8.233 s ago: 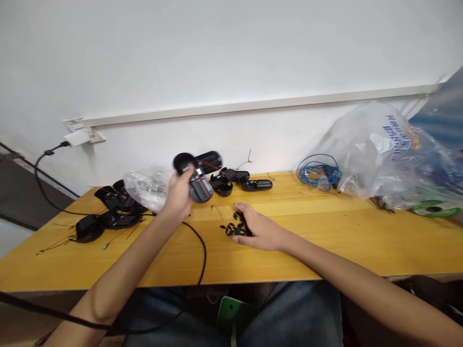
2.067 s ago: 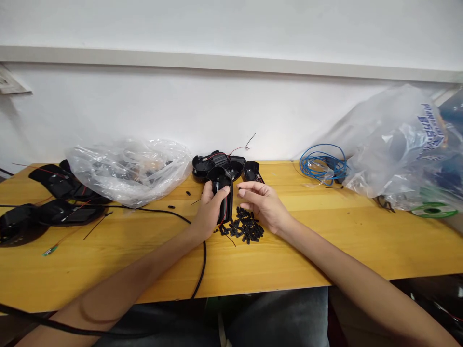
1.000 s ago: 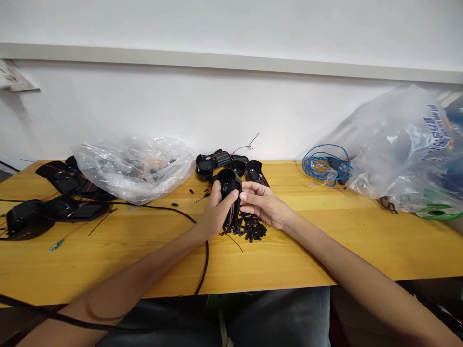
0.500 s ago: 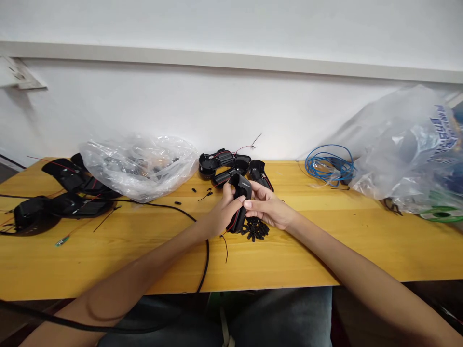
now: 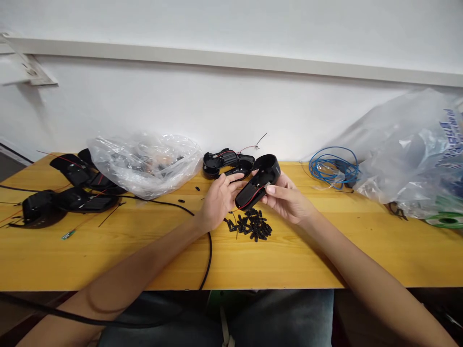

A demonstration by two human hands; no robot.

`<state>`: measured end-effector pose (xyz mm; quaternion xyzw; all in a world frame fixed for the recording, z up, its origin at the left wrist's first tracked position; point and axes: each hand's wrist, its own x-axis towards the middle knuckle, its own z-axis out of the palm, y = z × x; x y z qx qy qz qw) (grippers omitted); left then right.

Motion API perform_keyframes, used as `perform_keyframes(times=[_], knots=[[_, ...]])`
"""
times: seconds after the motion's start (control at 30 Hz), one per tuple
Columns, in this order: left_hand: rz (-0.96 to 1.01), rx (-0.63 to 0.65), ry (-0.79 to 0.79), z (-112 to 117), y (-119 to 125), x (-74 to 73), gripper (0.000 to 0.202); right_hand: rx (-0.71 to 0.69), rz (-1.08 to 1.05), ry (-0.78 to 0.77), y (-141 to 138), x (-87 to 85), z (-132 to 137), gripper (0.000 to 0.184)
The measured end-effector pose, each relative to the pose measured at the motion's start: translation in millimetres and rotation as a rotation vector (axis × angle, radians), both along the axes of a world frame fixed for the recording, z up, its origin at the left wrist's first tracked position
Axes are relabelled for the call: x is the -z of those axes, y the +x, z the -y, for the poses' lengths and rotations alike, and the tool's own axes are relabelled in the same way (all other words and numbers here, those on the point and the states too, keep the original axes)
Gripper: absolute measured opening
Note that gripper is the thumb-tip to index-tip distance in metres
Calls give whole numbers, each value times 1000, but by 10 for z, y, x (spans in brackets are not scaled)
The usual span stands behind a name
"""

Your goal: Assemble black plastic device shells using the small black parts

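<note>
In my right hand [image 5: 289, 198] I hold a black plastic housing [image 5: 257, 185] by its side, thumb on the edge. It has a rounded cup-like end at the upper right and a thin red wire running along its hollow. My left hand [image 5: 221, 200] is off to the left of it with fingers stretched out and nothing plainly in them. Below the housing lies a pile of small black plastic pieces [image 5: 256, 225]. More black housings with wires [image 5: 227, 158] lie just behind my left hand.
A clear plastic bag [image 5: 144, 166] and more wired black housings [image 5: 85, 197] are on the left. A black cable [image 5: 211, 255] crosses the wooden table [image 5: 325, 255]. Coiled blue cable [image 5: 333, 168] and a large plastic bag [image 5: 405, 154] lie on the right.
The housing has tilted and swung over to the right, its hollow side now showing. My left hand has let go and opened, moving left, which uncovers the pile. The view has shifted slightly.
</note>
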<state>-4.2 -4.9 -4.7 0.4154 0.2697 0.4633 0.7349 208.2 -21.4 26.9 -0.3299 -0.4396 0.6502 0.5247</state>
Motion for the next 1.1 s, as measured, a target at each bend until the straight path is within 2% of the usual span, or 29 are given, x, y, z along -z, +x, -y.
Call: perform_keyframes(times=[0.1,0.17,0.23,0.33,0.43,0.53,0.63,0.7,0.8,0.87,0.97,1.1], knots=[[-173,-41,311,47,-42,-97,76,36,4,20,-26,21,28,67],[-387,-134,569,90,-52,-164,77,35,8,30,-55,64,50,69],[-545,-254,722,114,-52,-208,75,17,25,37,-76,112,69,71],[-611,-322,775,88,-61,-203,63,0,84,56,-81,163,87,76],[-622,-262,838,27,-103,-157,63,-19,156,90,-67,181,86,83],[-645,-233,943,-19,-163,-138,62,-40,225,164,-42,183,73,82],[-661,-195,990,-61,-232,-170,63,-16,356,349,30,173,37,74],[-676,-158,980,-97,-279,-207,64,48,500,589,109,165,-4,74],[-738,-101,979,-152,-333,-257,64,84,732,945,221,166,-72,87],[-775,-75,999,-173,-351,-272,63,65,817,1102,258,180,-101,96],[-793,-74,1071,-180,-359,-256,60,61,856,1252,256,205,-115,109],[-803,-132,1290,-182,-361,-179,61,50,890,1305,240,216,-114,110]])
